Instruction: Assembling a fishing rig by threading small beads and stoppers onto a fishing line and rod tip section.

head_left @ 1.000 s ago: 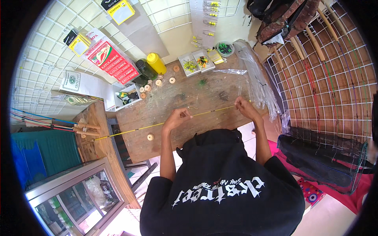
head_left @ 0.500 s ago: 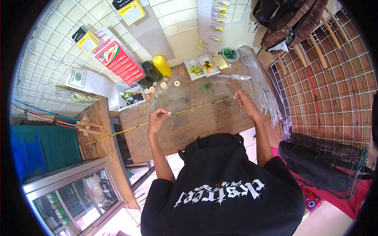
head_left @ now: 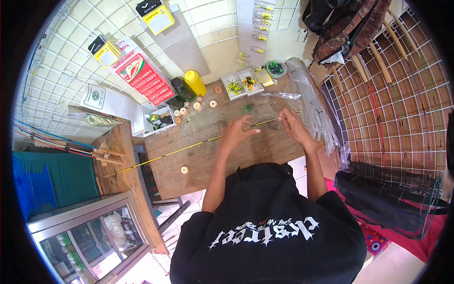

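A thin yellow fishing rod [head_left: 189, 146] with dark bands runs across the wooden table, from the left-hand counter up to the right. My right hand [head_left: 294, 127] is closed in a pinch on its thin end. Over the rod's middle right is my left hand [head_left: 235, 135], its thumb and fingers apart and nothing visible in them. Whether it touches the rod I cannot tell. A small round wooden spool [head_left: 184, 169] lies on the near left of the table.
The table [head_left: 208, 175] carries more wooden spools [head_left: 197, 105], a yellow squeeze bottle [head_left: 194, 83], a dark jar [head_left: 182, 89], small boxes of colourful bits [head_left: 233, 88], a tub [head_left: 275, 68] and plastic sleeves [head_left: 309, 106]. Rods with wooden handles [head_left: 381, 63] hang on the right grid.
My left hand has moved right along the rod and opened from a pinch. The spool at the near left now shows. My right hand stays at the thin end.
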Demonstrator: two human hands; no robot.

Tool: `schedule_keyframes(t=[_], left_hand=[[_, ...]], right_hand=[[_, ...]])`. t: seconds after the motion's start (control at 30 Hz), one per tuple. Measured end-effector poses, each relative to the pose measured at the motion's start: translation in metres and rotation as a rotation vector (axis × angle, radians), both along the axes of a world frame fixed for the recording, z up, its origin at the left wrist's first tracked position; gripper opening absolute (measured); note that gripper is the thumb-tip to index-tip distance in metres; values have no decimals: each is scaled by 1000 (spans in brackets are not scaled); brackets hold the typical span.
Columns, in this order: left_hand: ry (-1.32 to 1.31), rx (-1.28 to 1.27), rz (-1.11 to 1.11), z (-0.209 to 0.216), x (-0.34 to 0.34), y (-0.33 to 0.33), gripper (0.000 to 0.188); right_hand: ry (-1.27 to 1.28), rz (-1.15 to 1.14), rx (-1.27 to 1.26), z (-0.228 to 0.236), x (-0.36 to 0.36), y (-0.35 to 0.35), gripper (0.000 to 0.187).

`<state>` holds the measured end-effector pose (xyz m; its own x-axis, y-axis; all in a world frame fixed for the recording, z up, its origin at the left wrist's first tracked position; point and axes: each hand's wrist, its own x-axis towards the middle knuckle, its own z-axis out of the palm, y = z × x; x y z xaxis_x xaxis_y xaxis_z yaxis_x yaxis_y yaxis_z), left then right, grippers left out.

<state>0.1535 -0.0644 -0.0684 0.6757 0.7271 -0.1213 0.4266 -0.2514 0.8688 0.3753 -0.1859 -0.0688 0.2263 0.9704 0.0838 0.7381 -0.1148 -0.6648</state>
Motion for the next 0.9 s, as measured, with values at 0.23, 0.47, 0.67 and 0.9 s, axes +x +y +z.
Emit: schedule_keyframes(t=[0.23, 0.47, 0.67, 0.9], left_hand=[[9, -221, -36, -22, 2, 11, 26], [-49, -72, -67, -9, -16, 12, 27], [-21, -62, -43, 1, -28, 13, 27], [-72, -185, -9, 5, -42, 14, 15]], right_hand=[[152, -18, -66, 7, 1, 0, 12], [150, 25, 47, 21, -1, 0, 10], [299, -153, -116, 76, -35, 8, 12], [66, 122, 245, 37, -48, 16, 15]])
